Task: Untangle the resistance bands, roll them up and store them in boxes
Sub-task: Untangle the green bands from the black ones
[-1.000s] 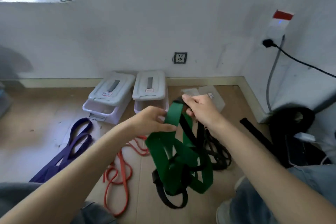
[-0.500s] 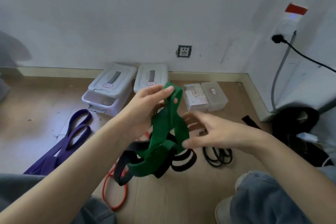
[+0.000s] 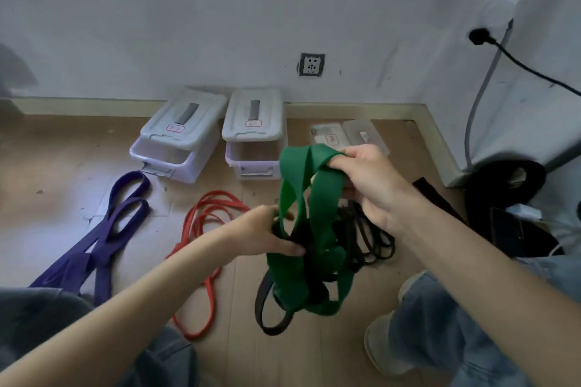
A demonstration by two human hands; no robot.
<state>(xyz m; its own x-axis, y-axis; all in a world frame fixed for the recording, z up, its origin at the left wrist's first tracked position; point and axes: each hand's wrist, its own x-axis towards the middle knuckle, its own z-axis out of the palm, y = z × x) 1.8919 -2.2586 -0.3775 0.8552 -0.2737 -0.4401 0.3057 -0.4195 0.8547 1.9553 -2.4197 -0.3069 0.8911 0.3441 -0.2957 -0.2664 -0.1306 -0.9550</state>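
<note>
A wide green band (image 3: 306, 204) hangs in the air, tangled with a black band (image 3: 267, 308) that loops out below it. My right hand (image 3: 367, 185) grips the green band's top fold. My left hand (image 3: 267, 234) grips the tangle lower down, where black and green cross. On the floor lie a red band (image 3: 204, 229), a purple band (image 3: 110, 229) and a thin black band (image 3: 374, 242). Two white lidded boxes (image 3: 179, 135) (image 3: 253, 132) stand by the wall, lids resting askew on top.
Two small clear boxes (image 3: 355, 135) sit by the baseboard at the right. A black roll (image 3: 503, 182) and dark gear lie at the right wall, with a cable (image 3: 534, 72) running from a plug. My knees frame the lower corners.
My right hand has taken hold of the green band's top and raised it. My left hand has let go of the top and dropped to grip the tangle lower down.
</note>
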